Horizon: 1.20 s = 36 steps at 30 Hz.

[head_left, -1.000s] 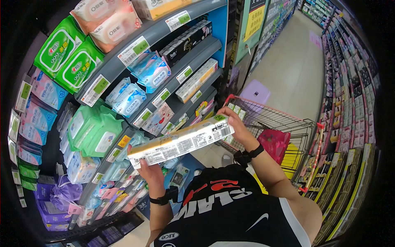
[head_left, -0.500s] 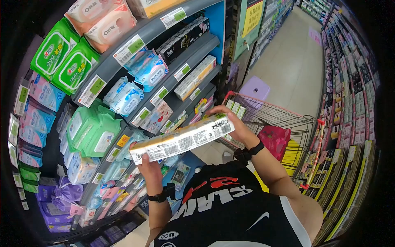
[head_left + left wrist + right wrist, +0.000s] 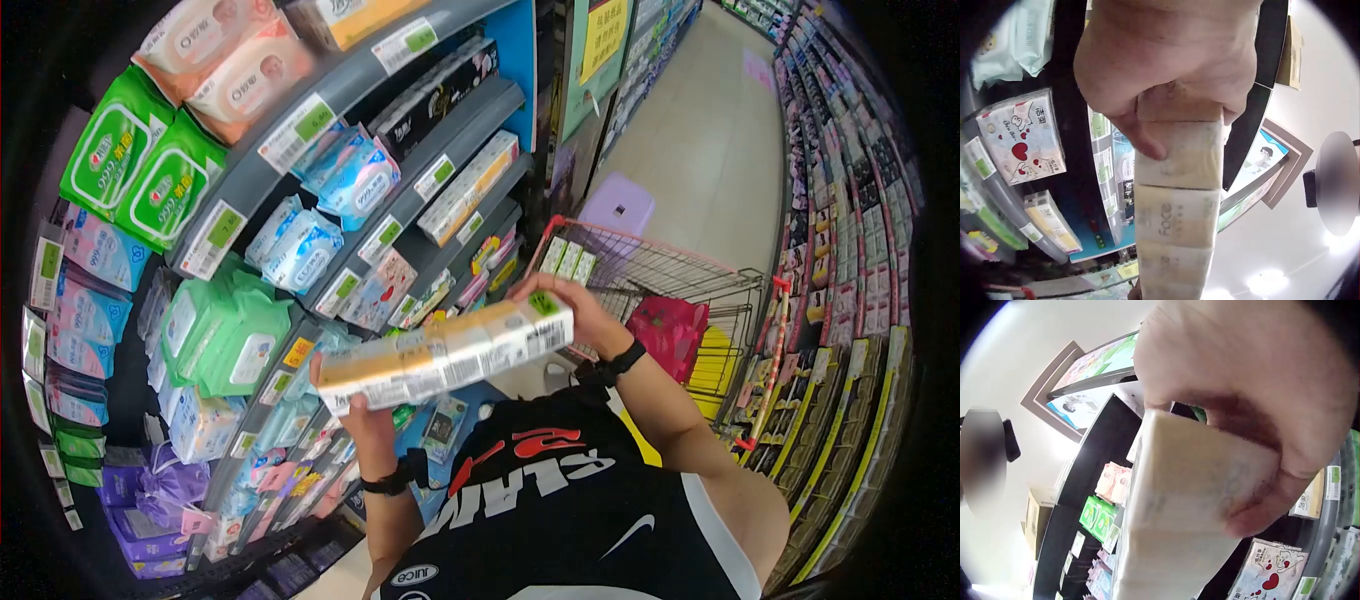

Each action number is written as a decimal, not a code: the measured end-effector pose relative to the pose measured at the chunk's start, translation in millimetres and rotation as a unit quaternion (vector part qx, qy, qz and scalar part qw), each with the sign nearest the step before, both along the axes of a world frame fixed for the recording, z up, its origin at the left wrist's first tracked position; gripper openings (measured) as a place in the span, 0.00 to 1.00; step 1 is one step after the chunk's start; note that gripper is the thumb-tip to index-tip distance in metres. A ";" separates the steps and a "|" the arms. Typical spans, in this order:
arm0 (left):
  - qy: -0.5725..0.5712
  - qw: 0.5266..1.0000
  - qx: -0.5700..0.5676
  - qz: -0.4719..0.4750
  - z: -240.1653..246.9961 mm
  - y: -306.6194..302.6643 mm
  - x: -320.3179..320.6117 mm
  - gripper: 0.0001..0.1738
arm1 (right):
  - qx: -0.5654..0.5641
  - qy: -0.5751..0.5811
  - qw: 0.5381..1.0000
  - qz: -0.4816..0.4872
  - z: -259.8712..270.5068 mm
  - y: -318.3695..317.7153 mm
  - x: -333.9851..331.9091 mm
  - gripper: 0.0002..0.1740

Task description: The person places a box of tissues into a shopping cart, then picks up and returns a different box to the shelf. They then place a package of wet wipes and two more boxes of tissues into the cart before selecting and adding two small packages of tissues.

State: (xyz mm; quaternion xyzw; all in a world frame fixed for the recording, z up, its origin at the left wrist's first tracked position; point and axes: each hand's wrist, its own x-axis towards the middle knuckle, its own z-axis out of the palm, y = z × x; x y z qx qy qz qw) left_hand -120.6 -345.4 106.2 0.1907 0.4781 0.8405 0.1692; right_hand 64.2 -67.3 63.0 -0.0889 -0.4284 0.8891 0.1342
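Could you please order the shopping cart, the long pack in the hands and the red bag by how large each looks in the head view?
1. Shopping cart
2. Long pack, though it is nearer the camera than the bag
3. Red bag

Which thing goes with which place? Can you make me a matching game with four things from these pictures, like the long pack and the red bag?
Things:
1. long pack
2. red bag
3. pack with hearts
4. white tick

Places:
A. on a shelf
B. on the black shirt
C. between the left hand and right hand
D. in the shopping cart

Right pairs: 1-C, 2-D, 3-A, 4-B.
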 end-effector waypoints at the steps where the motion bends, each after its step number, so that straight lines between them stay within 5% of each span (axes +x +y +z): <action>1: 0.006 1.000 0.018 0.006 1.7 3.1 3.8 0.57 | -0.021 -0.008 1.000 0.009 -0.4 0.9 2.4 0.25; 3: -0.052 0.997 0.005 -0.048 -68.0 -20.9 -14.9 0.52 | 0.040 0.013 0.998 0.041 -9.3 0.8 4.6 0.18; 6: -0.044 0.989 0.018 -0.138 -37.0 10.6 2.1 0.60 | 0.006 -0.036 0.996 0.078 5.5 -8.2 9.0 0.20; 9: -0.077 0.977 0.028 -0.197 -27.0 23.4 16.8 0.61 | 0.264 -0.036 0.958 0.108 6.9 -7.2 5.8 0.30; 11: -0.096 0.963 0.005 -0.251 -34.8 24.3 19.4 0.59 | 0.343 -0.115 0.893 0.266 -8.2 0.4 3.0 0.39; 12: -0.037 0.960 -0.025 -0.275 -36.9 27.1 21.5 0.59 | 0.416 -0.025 0.870 0.264 -30.0 -4.5 -1.6 0.39; 15: 0.054 0.943 -0.054 -0.324 -21.9 49.5 29.5 0.63 | 0.355 -0.065 0.852 0.380 -19.8 -17.8 -7.8 0.36; 20: 0.091 0.927 -0.044 -0.361 6.7 76.6 38.0 0.54 | 0.384 -0.020 0.878 0.284 -16.3 -12.8 -14.2 0.35; 24: 0.141 0.941 -0.077 -0.299 -20.5 92.9 32.7 0.34 | 0.328 -0.045 0.906 0.263 -21.1 0.1 -14.1 0.38; 31: 0.131 0.950 -0.179 -0.220 -13.7 101.9 33.1 0.24 | 0.265 -0.022 0.964 -0.006 -80.1 52.4 -6.7 0.35; 33: 0.168 0.940 -0.205 -0.213 -20.5 101.0 29.4 0.21 | 0.361 -0.083 0.928 -0.043 -119.1 82.2 -0.8 0.33; 36: 0.149 0.922 -0.240 -0.264 -24.5 101.5 30.7 0.17 | 0.311 -0.092 0.934 -0.152 -125.7 108.4 22.8 0.30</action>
